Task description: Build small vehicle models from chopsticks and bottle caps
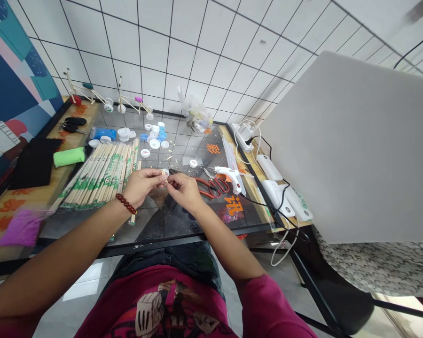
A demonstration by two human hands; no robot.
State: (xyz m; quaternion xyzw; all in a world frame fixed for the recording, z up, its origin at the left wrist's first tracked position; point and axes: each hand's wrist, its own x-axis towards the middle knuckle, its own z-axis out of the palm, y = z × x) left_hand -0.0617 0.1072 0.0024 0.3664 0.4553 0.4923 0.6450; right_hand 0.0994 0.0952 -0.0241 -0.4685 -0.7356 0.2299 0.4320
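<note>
Left hand (139, 187), right hand (186, 191): both pinching stick (164, 175) | axis 11–5 o'clock | cap (167, 172): left's 2 o'clock, right's 10

White tiled wall (151, 51) with dark grout spans the top; pale tiled floor (81, 286) catches light at lower left.

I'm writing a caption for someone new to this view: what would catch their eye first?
Probably the big blank white panel filling the right side, then the bundle of green-printed wrapped sticks left of centre on the table. In the middle, the left hand, below a beaded bracelet, and the right hand meet at the fingertips around something small and pale.
</note>
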